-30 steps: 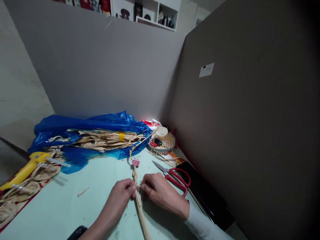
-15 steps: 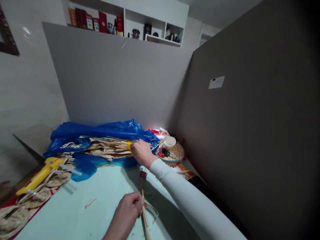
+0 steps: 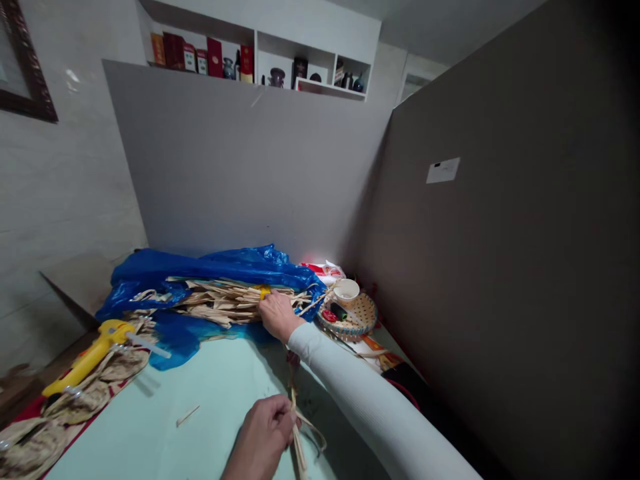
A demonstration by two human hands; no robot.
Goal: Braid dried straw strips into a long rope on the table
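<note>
My left hand is closed, thumb and fingers pinching a narrow plait of pale dried-leaf strips. A loose strip end curls out to its right. A dark red clip sits at the far end of the plait, partly hidden behind my right forearm. Farther away, my right hand has its fingers bent and pressed onto the near side of a bundle of dried-leaf strips, just below its yellow band. Its fingertips are partly hidden. The bundle lies on a blue plastic bag.
A yellow glue gun lies at left beside coiled, plaited pieces. At right, a woven basket holds a white cup, a red round item and a dark spool. A short strip scrap rests on the pale green tabletop. Grey panels stand behind and right.
My right hand has shifted slightly left and toward me along the bundle, leaving more of the strips beyond the yellow band visible. My left hand keeps its pinch. The whole view has shifted slightly.
</note>
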